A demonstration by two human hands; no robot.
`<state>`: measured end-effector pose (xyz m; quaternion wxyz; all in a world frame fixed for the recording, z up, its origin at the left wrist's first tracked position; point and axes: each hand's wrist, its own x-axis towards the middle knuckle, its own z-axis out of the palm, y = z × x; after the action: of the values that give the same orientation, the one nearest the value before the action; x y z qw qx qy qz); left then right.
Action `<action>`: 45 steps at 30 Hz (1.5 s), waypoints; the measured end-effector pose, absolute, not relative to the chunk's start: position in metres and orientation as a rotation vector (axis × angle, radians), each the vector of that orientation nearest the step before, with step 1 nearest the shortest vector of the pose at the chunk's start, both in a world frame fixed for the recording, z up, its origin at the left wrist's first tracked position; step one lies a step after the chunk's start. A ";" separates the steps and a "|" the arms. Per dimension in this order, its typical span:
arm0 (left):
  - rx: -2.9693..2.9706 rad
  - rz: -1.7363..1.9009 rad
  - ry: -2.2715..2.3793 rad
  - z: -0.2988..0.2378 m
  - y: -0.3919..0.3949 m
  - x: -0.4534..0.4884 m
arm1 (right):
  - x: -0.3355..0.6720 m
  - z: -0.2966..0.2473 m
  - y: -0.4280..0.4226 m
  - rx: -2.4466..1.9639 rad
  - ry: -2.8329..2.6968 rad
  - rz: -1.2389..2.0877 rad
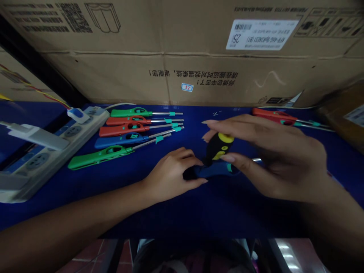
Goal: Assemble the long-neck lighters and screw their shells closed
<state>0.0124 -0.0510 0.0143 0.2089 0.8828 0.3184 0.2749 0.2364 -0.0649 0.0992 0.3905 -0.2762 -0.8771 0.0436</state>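
My left hand point(172, 174) is closed on the handle end of a blue long-nosed lighter point(214, 170), which lies low over the blue table. A metal tube at the lighter's far end shows past my right fingers. Between the thumb and fingers of my right hand point(281, 159) is a stubby black-and-yellow screwdriver point(216, 147). It is tilted, its lower end at the lighter's body beside my left fingertips; whether its tip touches the lighter is hidden. Left of centre, several lighters lie in a row, among them a green lighter point(101, 155) and a blue lighter point(121, 139).
A red lighter point(274, 115) lies at the back right, near a brown box point(348, 110). A large cardboard box point(136, 76) walls off the table's back. On the left, a white power strip point(85, 129) holds plugs and cables. The table's front edge is near me.
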 end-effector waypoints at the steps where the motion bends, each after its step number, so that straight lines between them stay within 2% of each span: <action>1: 2.457 0.762 0.890 0.014 -0.051 0.012 | 0.236 0.098 -0.065 -0.694 -2.197 0.074; 5: 2.467 0.755 0.902 0.014 -0.051 0.012 | 0.233 0.098 -0.064 -0.698 -2.187 -0.051; 10: 2.449 0.777 0.871 0.014 -0.050 0.012 | 0.233 0.102 -0.067 -0.687 -2.275 0.076; 15: 2.423 0.745 0.891 0.013 -0.050 0.012 | 0.230 0.099 -0.067 -0.646 -2.154 -0.120; 21: 2.435 0.767 0.883 0.015 -0.051 0.013 | 0.231 0.104 -0.071 -0.704 -2.269 0.119; 26: 2.469 0.795 0.886 0.014 -0.051 0.013 | 0.231 0.100 -0.068 -0.658 -2.144 -0.146; 32: 2.452 0.779 0.871 0.013 -0.050 0.012 | 0.233 0.101 -0.070 -0.726 -2.296 0.164; 38: 2.475 0.793 0.897 0.014 -0.051 0.013 | 0.233 0.099 -0.068 -0.736 -2.204 -0.022; 43: 2.459 0.788 0.883 0.013 -0.052 0.013 | 0.234 0.100 -0.069 -0.732 -2.266 0.147; 45: 2.458 0.780 0.888 0.013 -0.051 0.013 | 0.234 0.100 -0.069 -0.727 -2.214 0.099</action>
<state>0.0131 -0.0514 0.0132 0.2056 0.8821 0.3185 0.2797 0.2337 -0.0692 0.1000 0.3936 -0.2867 -0.8725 0.0390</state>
